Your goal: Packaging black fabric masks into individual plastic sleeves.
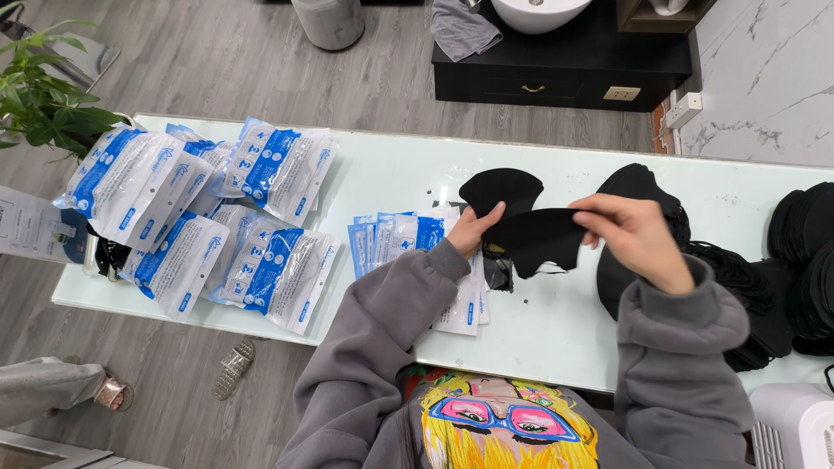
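Note:
My left hand [473, 228] and my right hand [637, 236] together hold black face masks [530, 227] above a pale glass table [400, 178]. The left hand pinches the masks at their left side; the right hand grips the right end. Under my left forearm lies a stack of flat empty blue-and-white pouches [395, 236]. Behind and below my right hand sits a heap of loose black masks [738, 278].
Several filled blue-and-white packs [217, 217] are piled on the table's left part. More black mask stacks [804, 252] stand at the right edge. A potted plant [39, 95] is far left, a dark cabinet [565, 69] beyond the table, and another person's foot [109, 393] lower left.

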